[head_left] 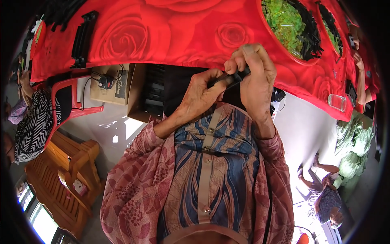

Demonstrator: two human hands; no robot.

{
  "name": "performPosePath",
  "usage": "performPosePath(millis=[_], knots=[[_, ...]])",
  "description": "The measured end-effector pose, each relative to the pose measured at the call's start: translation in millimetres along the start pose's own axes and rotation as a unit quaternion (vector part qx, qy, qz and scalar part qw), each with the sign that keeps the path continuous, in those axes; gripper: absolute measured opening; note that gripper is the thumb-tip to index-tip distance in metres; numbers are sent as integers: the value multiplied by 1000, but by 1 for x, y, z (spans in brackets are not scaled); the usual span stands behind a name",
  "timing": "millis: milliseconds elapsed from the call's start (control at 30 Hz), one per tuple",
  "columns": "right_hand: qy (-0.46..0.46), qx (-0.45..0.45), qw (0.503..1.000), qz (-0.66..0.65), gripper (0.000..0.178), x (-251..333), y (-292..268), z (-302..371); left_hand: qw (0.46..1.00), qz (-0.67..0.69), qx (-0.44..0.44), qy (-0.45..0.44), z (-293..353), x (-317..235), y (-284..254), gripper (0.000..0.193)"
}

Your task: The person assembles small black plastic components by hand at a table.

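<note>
Just in front of the table's near edge I hold a black plastic strip [233, 79] between both hands, slightly tilted. My left hand [202, 88] pinches its lower left end with thumb and fingers. My right hand [256, 75] is closed around the upper right end, fingers bent over the top. The fingers hide part of the strip, so I cannot make out its full shape. Beyond the hands lies a red tablecloth with a rose print [174, 40]. Several similar long black strips [84, 39] lie together on it at the left.
A round tray [309, 63] with translucent yellow-green and black pieces stands at the far right, another beyond it. A clear glass container [336, 102] is near the right edge. Below stands an open carton [132, 106] holding black strips. A red chair [67, 87] stands left; other people sit nearby.
</note>
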State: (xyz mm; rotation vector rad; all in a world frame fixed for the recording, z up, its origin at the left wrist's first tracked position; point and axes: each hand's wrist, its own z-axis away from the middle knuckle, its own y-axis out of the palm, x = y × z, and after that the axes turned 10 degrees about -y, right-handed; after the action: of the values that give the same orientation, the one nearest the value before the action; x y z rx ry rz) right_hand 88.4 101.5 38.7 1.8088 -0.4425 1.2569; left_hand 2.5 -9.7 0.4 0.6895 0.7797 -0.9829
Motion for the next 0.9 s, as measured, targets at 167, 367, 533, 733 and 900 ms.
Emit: performPosePath(millis=[167, 367, 533, 733, 900], knots=[[13, -53, 997, -49, 22, 11, -10, -17, 982, -41, 39, 180, -3, -6, -7, 43], [-6, -51, 997, -63, 24, 14, -27, -24, 989, -79, 89, 92, -2, -13, -12, 46], [-9, -41, 999, 27, 26, 14, -32, -15, 991, -83, 84, 59, -2, -9, -14, 33], [18, 14, 999, 45, 26, 15, -37, -13, 993, -89, 68, 47, -3, -4, -15, 23], [21, 22, 998, 54, 23, 16, -34, -13, 991, -106, 35, 78, -1, -2, -15, 18]])
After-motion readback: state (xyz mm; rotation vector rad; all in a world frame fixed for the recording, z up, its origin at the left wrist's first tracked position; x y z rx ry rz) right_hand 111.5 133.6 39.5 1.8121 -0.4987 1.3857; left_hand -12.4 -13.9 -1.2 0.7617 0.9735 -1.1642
